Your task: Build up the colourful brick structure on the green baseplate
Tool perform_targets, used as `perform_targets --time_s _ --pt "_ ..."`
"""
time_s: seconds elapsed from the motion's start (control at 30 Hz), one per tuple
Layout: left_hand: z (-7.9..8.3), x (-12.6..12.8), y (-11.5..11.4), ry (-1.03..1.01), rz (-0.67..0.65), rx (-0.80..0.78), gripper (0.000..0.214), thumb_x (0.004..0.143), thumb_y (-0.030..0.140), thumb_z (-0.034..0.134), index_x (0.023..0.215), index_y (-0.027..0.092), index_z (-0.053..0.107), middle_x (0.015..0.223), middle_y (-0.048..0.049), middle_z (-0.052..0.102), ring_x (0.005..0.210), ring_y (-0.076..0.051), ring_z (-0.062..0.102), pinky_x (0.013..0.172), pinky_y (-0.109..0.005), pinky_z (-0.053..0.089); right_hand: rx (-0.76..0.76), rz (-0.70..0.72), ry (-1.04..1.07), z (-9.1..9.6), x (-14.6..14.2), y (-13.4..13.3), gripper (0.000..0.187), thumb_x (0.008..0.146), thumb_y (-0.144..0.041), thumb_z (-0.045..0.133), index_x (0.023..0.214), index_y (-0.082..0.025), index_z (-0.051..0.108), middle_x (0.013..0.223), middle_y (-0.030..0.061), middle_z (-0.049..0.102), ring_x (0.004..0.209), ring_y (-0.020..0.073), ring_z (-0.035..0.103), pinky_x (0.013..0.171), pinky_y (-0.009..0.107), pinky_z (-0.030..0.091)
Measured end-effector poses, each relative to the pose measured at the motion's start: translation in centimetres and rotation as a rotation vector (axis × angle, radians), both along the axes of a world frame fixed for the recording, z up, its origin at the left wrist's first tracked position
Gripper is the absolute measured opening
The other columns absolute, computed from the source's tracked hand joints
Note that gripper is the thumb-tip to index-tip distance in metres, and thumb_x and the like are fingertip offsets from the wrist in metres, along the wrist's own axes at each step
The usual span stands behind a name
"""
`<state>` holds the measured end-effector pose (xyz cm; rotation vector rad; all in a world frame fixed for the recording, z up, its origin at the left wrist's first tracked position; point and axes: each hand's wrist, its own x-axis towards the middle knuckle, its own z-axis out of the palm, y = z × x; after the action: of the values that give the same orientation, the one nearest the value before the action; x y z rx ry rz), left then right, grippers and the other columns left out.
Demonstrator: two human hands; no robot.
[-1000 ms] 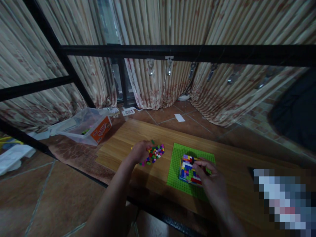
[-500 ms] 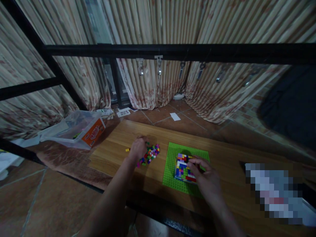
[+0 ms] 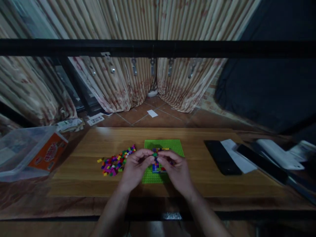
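Above the green baseplate [image 3: 172, 144], my left hand [image 3: 135, 169] and my right hand [image 3: 178, 169] meet fingertip to fingertip. Both are closed in a pinch on a small green toy brick [image 3: 154, 154] between them. Under my fingers a block of multicoloured bricks [image 3: 158, 168] stands on the baseplate, partly hidden by my hands. To the left of my left hand lies a loose pile of small coloured bricks [image 3: 116, 163] on the wooden table.
A clear plastic box [image 3: 27, 138] with an orange label stands at the left. On the right of the wooden table [image 3: 81, 184] lie a black flat object [image 3: 222, 157], a white sheet [image 3: 238, 156] and a black phone-like device [image 3: 261, 163]. A black metal bar [image 3: 158, 48] crosses beyond.
My left hand has come from the loose pile to meet my right hand over the built block. The green brick is now at both hands' fingertips. The view has turned right.
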<state>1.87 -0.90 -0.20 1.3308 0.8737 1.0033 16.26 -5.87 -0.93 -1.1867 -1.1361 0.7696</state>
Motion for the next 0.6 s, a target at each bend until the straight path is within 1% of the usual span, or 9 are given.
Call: perform_targets --time_s 0.13,0.3,0.43,0.6 --pt "0.2 0.8 0.1 -0.01 -0.067 0.027 0.014 0.072 0.026 0.072 0.081 0.016 0.069 0.067 0.0003 0.068 0.062 -0.011 0.061 0.062 -0.021 0.049 -0.005 0.008 0.118 -0.2 0.3 -0.1 0.01 0.076 -0.029 0.07 0.084 -0.024 0.073 0.079 -0.0002 0.067 0.071 0.0138 0.059 0.065 0.026 0.048" --pt "0.5 1.4 0.0 0.015 -0.106 0.067 0.011 0.074 0.023 0.071 0.08 0.015 0.069 0.064 0.0007 0.067 0.06 -0.01 0.06 0.06 -0.02 0.049 -0.013 0.035 0.168 0.0 1.0 -0.1 0.005 0.076 -0.025 0.07 0.079 -0.024 0.074 0.072 -0.0015 0.064 0.066 0.0119 0.055 0.062 0.025 0.044" --pt "0.5 1.2 0.0 0.062 -0.138 0.122 0.009 0.075 0.022 0.07 0.08 0.015 0.069 0.062 0.0006 0.067 0.059 -0.01 0.06 0.06 -0.02 0.048 -0.016 0.067 0.194 0.1 1.3 -0.3 0.003 0.074 -0.023 0.072 0.075 -0.024 0.075 0.069 -0.0022 0.063 0.064 0.0114 0.054 0.062 0.025 0.044" --pt "0.0 0.5 -0.1 0.1 -0.156 0.165 0.008 0.076 0.021 0.069 0.081 0.015 0.07 0.065 -0.0004 0.068 0.061 -0.012 0.062 0.061 -0.021 0.049 -0.06 0.103 0.286 0.0 1.0 -0.4 0.006 0.07 -0.029 0.075 0.073 -0.024 0.075 0.067 -0.002 0.066 0.062 0.0121 0.057 0.061 0.026 0.046"
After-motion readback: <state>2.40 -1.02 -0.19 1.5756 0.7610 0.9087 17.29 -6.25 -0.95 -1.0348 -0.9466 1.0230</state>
